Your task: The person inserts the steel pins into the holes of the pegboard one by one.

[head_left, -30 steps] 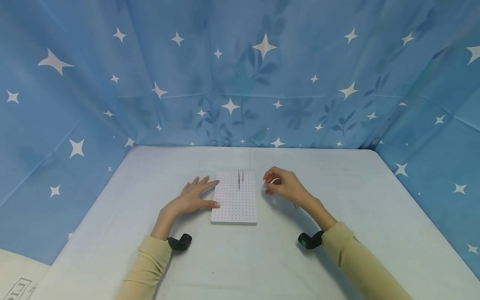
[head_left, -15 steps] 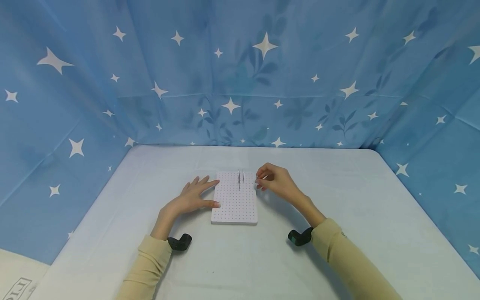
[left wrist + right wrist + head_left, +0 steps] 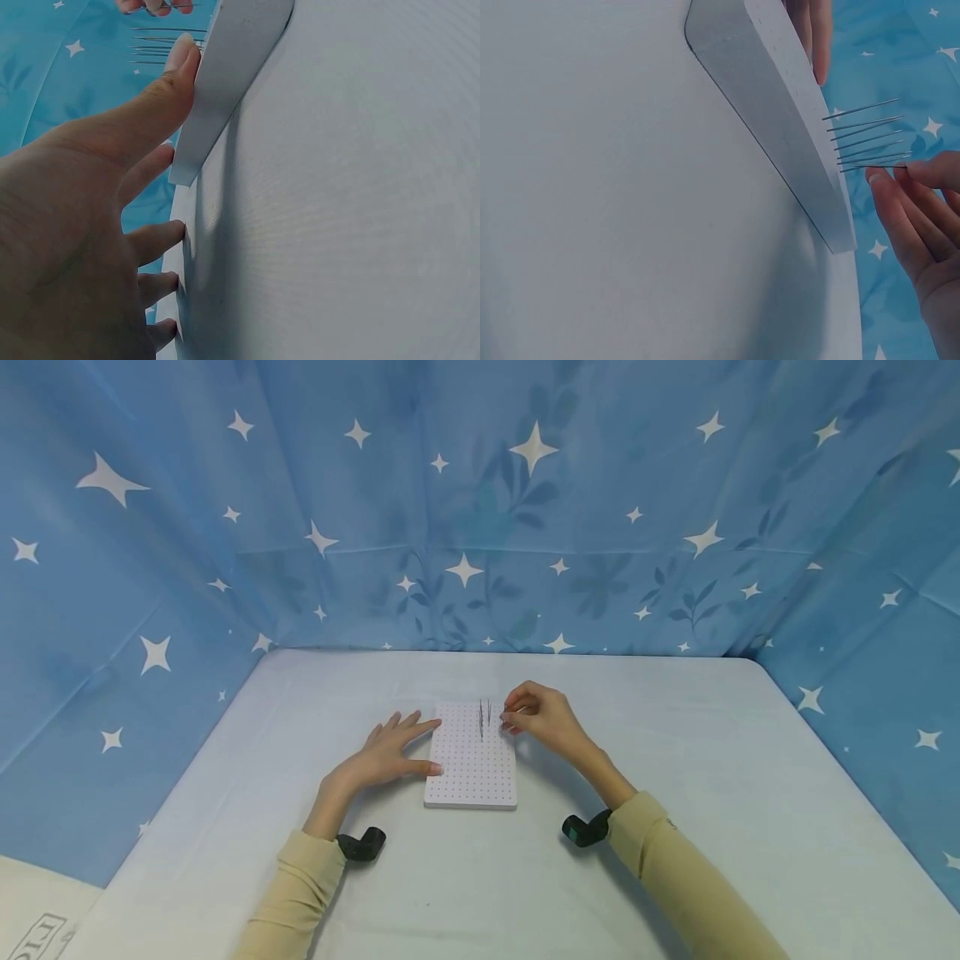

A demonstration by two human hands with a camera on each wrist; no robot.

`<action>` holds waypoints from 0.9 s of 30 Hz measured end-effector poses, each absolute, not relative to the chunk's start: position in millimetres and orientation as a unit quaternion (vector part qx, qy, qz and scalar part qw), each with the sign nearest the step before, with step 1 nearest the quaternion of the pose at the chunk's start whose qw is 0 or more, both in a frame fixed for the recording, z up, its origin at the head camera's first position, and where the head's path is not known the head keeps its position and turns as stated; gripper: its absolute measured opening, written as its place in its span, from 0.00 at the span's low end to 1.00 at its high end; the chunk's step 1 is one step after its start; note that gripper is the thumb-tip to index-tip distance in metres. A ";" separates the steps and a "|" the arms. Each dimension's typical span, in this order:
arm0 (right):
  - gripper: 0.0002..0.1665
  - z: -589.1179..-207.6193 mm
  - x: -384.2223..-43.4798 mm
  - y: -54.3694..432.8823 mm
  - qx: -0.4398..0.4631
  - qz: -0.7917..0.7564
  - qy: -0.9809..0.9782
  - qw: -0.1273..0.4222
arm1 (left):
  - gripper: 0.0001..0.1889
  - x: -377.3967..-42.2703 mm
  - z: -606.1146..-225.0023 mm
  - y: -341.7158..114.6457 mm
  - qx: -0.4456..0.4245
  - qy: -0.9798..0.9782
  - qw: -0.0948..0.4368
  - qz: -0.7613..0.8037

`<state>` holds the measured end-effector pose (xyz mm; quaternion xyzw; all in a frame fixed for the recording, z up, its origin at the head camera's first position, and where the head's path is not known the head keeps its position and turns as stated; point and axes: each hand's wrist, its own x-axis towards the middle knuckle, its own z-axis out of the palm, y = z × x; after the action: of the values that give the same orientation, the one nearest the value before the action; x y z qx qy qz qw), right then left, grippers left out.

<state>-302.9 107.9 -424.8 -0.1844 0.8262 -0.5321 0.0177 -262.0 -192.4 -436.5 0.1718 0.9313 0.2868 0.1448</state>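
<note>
A white pegboard (image 3: 471, 781) with rows of small holes lies on the table. Several thin needles (image 3: 865, 140) stand upright in its far part. My left hand (image 3: 385, 757) has its fingers spread; the thumb and index finger rest on the board's left edge. In the left wrist view the thumb (image 3: 161, 97) touches the board's edge. My right hand (image 3: 547, 718) is over the far right side of the board, pinching a needle (image 3: 885, 166) between thumb and fingertips. In the right wrist view it points at the board, close to the standing needles; whether its tip touches a hole, I cannot tell.
A white cloth (image 3: 465, 885) covers the table. Blue curtains (image 3: 337, 585) with white stars hang behind it and at both sides. Black wrist cameras (image 3: 362, 844) sit under both wrists. A pale printed surface (image 3: 37, 910) shows at the lower left.
My right hand has moved left with the pinched needle, from beside the board to over its far right part. The left hand stays on the board's edge.
</note>
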 end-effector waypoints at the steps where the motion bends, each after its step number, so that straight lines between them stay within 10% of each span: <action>1: 0.10 -425.0 -303.2 107.1 -0.184 -0.534 0.825 0.018 | 0.47 -262.2 -436.7 -192.2 0.172 0.931 0.145 0.287; 27: 0.07 -431.9 -305.9 93.7 -0.180 -0.499 0.847 0.020 | 0.46 -264.2 -436.8 -192.2 0.169 0.937 0.139 0.272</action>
<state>-305.9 93.7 -431.9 -0.1797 0.8473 -0.4994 0.0205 -264.2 -192.2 -436.8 0.1689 0.9371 0.2722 0.1387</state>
